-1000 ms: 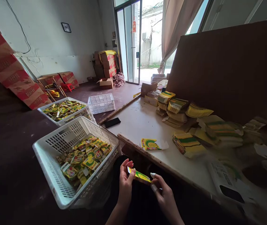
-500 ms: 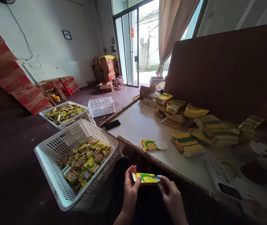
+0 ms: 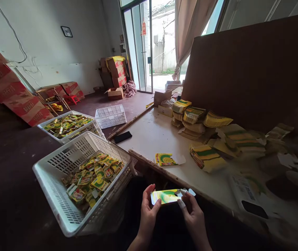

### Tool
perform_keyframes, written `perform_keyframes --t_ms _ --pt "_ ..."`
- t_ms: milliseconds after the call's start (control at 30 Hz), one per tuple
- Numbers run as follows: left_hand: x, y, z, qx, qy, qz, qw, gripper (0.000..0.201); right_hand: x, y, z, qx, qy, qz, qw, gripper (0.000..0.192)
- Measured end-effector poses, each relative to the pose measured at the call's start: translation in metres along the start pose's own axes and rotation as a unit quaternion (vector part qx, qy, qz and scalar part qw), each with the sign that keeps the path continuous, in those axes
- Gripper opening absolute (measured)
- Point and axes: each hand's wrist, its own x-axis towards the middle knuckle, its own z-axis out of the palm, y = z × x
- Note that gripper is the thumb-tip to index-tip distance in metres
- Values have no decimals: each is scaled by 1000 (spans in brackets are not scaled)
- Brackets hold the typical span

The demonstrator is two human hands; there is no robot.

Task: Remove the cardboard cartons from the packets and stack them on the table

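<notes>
Between my two hands, over my lap in front of the table edge, is a small yellow and green cardboard box. My left hand grips its left end, thumb on the near face and fingers behind. At its right end my right hand pinches the carton, where a white flap sticks out. Another carton, flat-looking with a pale flap, lies on the table just beyond my hands. To the left, a white plastic crate contains a heap of similar cartons.
Stacked flat cartons and a yellow bundle lie on the white table. A black phone rests by its left edge. A second filled crate and a white crate on the floor stand beyond. A brown board rises behind.
The carton has tilted so its printed face catches more light, and its white flap now sticks out further right. Both hands still hold it. The whole view has shifted slightly.
</notes>
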Motion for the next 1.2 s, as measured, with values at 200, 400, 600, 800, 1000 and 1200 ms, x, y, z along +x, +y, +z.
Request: perform_keyframes --t_ms 200,400,600,800,1000,1200 --pt "1 -4 -3 6 2 -8 1000 53 0 -2 1 -39 9 -50 998 33" --pt "2 -7 -4 4 -10 -16 1000 55 0 -19 -1 -79 16 -126 989 24" --pt "2 -10 -7 1 -26 -32 999 62 0 -24 -1 -95 12 -154 983 19" --pt "3 -22 -13 0 -25 -44 999 77 -2 -19 2 -71 1 -142 987 16" --pt "17 -8 -34 -22 76 -70 994 87 -3 -22 12 -33 -29 -132 990 17" --pt "38 15 -56 21 117 -42 992 69 -4 -21 13 -6 -27 -124 992 22"
